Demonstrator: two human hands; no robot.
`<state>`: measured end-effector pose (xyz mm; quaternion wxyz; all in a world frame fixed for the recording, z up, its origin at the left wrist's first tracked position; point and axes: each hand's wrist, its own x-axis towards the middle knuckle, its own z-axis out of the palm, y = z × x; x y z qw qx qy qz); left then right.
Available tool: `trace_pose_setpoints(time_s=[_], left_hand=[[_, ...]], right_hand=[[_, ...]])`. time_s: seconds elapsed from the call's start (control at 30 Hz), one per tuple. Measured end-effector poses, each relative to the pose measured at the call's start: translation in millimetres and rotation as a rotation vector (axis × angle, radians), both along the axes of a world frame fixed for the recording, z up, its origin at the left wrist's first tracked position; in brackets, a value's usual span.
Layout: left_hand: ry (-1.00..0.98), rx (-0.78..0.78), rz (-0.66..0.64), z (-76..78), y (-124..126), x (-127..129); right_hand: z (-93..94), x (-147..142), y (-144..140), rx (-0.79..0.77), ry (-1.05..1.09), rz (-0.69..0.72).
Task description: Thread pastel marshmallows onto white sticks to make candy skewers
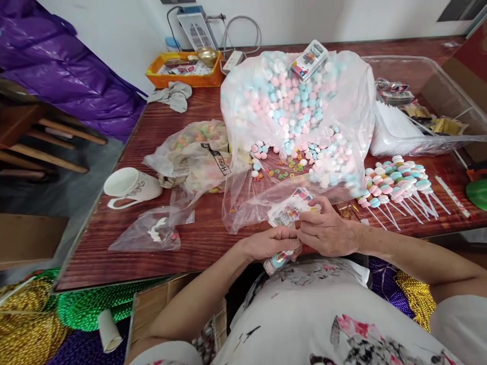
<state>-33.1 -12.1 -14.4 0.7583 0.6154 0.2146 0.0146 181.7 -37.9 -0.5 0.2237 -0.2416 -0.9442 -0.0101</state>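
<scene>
Both my hands meet at the near edge of the wooden table point(125, 253). My left hand point(268, 243) pinches a candy skewer in a clear wrapper point(277, 261) that points down toward my lap. My right hand point(327, 230) holds a small printed label card point(289, 210) against the top of that wrapper. Just behind my hands lies a big clear bag of pink, blue and white marshmallows point(297, 116). A row of finished marshmallow sticks point(395, 185) lies to the right of it.
A white mug point(129, 187) lies on its side at the left. Smaller plastic bags point(190, 152) with coloured ring candy sit beside it. An orange tray point(186, 71) stands at the back, a clear bin point(426, 106) with packaging at the right. Beaded garlands point(87, 304) lie below the table edge.
</scene>
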Motion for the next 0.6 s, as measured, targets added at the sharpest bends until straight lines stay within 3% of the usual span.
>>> trace_pose_setpoints(time_s=[0.13,0.17,0.23,0.3,0.4,0.5,0.57,0.6], left_hand=[[0.343,1.006,0.184,4.7,-14.0,-2.7],[0.412,1.185,0.216,4.4,-17.7,-2.3],[0.473,1.333,0.244,1.5,-21.3,-1.9],[0.410,1.244,0.292,-2.4,-18.6,-3.5],[0.229,0.751,0.363,-5.8,-8.1,-9.3],[0.132,0.097,0.226,-7.0,0.2,-14.3],[0.133,-0.176,0.085,-8.1,2.5,-14.8],[0.143,-0.230,0.020,-8.6,2.8,-14.1]], right_hand=[[-9.1,-11.8,6.1,-0.283,-0.031,-0.230],[-11.3,-13.5,8.3,-0.371,-0.031,-0.259],[-14.0,-16.3,10.2,-0.450,-0.031,-0.310],[-14.5,-18.6,6.2,-0.345,-0.001,-0.364],[-16.0,-19.7,-10.3,-0.111,0.082,-0.352],[-23.9,-17.2,-28.5,-0.101,0.177,-0.247],[-31.8,-14.2,-37.0,-0.136,0.217,-0.193],[-35.8,-12.8,-40.0,-0.151,0.218,-0.177]])
